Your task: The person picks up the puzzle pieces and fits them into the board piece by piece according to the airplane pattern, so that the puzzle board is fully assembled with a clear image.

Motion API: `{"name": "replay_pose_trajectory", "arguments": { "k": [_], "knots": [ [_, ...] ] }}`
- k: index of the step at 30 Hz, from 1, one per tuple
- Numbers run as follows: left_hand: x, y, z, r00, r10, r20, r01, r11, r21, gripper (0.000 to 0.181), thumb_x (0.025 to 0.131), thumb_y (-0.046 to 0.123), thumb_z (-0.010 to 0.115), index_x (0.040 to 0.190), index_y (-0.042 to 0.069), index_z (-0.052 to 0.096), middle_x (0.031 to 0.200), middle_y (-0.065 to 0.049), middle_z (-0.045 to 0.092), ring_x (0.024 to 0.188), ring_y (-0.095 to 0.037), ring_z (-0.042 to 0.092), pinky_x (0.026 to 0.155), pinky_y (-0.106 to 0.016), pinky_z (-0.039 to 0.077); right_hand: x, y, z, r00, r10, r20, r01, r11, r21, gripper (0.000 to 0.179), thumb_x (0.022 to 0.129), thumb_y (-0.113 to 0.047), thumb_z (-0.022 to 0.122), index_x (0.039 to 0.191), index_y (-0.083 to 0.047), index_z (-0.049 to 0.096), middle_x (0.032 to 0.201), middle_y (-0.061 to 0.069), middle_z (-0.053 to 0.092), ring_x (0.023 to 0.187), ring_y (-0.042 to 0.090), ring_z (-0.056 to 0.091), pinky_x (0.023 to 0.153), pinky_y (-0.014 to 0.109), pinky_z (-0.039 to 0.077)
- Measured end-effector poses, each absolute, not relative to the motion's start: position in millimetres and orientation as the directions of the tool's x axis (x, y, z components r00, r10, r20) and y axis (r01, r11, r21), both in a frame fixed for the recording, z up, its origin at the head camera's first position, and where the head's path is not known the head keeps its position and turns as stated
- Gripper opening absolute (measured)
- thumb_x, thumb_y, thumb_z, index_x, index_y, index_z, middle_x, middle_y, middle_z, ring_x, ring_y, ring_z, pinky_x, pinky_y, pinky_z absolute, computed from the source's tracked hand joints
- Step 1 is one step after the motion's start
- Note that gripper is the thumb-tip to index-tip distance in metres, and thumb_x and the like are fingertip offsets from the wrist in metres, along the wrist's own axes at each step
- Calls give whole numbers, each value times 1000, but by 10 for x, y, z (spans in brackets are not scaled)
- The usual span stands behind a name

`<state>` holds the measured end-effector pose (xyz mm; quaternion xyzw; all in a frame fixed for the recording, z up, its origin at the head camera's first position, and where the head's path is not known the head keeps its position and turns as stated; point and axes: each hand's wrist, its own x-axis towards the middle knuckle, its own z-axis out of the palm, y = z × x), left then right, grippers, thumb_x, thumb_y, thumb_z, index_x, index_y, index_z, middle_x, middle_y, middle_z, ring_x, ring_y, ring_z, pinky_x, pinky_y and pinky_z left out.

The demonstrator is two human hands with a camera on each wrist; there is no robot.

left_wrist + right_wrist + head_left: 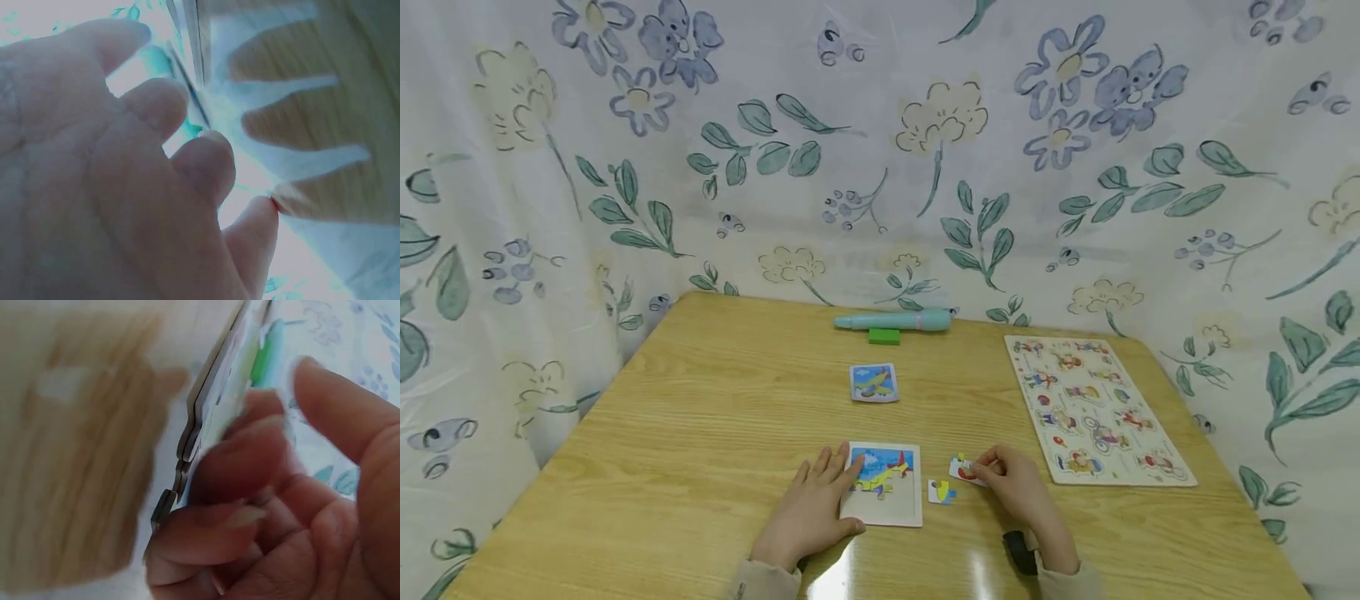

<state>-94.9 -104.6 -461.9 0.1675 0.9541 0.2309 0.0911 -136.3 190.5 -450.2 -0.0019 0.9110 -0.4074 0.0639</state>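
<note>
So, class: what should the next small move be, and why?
Probably slide the red-marked piece toward the puzzle tray: the right hand is at that piece, the left hand lies over the tray's left edge, and the plane picture inside looks unfinished.

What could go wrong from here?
The right hand might fumble the red-marked piece, held near one edge, or bump the yellow-and-blue piece lying close by. If the left hand shifts, the joined pieces could slide into the bare part of the tray.

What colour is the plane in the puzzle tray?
The plane is mainly yellow, clearest in the head view.
</note>
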Motion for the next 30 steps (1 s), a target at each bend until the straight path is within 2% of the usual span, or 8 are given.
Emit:
{"name": "replay_pose_trajectory", "arguments": {
  "k": [6,11,15,18,21,24,27,30],
  "knots": [
    [-930,-1036,-4618,-912,402,-77,329,832,446,71,80,45,71,144,24,47,159,-15,28,146,-45,22,113,-72,15,-1367,1937,-4562,-993,-68,-99,26,681,-731,13,88,-17,70,94,-6,65,64,-1,52,56,10,41,53,21,34],
    [-927,-1028,-4616,-912,404,-73,338,840,424,69,81,47,69,144,26,48,159,-14,29,146,-45,23,113,-72,15,-1370,1933,-4572,-992,-59,-111,34,720,-693,29,80,-14,77,105,-8,65,62,0,48,53,11,40,49,22,32],
    [-925,-1024,-4616,-912,404,-67,341,841,421,69,81,46,69,144,26,48,158,-14,29,146,-45,24,113,-71,15,-1365,1916,-4575,-991,-67,-114,26,747,-664,27,80,-15,78,102,-9,63,64,-1,47,53,12,39,50,22,30],
    [-928,-1025,-4617,-913,403,-63,340,838,426,69,82,45,69,144,23,48,158,-14,30,145,-45,24,112,-72,15,-1362,1905,-4573,-990,-73,-118,24,747,-665,24,80,-14,77,97,-8,61,65,-1,47,55,12,38,51,22,29],
    [-935,-1025,-4613,-918,391,-65,325,836,443,75,81,45,70,146,16,45,158,-13,31,145,-44,25,112,-72,15,-1368,1907,-4575,-991,-78,-109,14,751,-660,24,80,-14,78,95,-7,61,69,1,47,59,14,39,54,23,31],
    [-939,-1023,-4610,-923,377,-73,304,834,460,82,80,45,71,147,8,41,157,-13,32,145,-43,25,113,-71,15,-1374,1915,-4575,-993,-85,-84,-11,764,-645,26,78,-14,80,94,-6,60,82,4,52,70,15,46,63,26,39],
    [-940,-1018,-4609,-926,368,-78,291,833,471,85,79,45,73,147,6,40,157,-13,33,145,-43,26,113,-71,15,-1380,1918,-4582,-994,-90,-66,-27,768,-640,28,77,-13,81,93,-7,59,93,6,57,79,16,50,70,30,43],
    [-945,-1015,-4615,-927,367,-78,289,832,474,85,79,44,73,147,6,40,157,-13,32,145,-43,26,113,-71,14,-1381,1920,-4595,-994,-86,-71,-17,745,-667,29,77,-11,80,92,-9,56,91,4,60,75,15,49,67,27,41]
  ]
}}
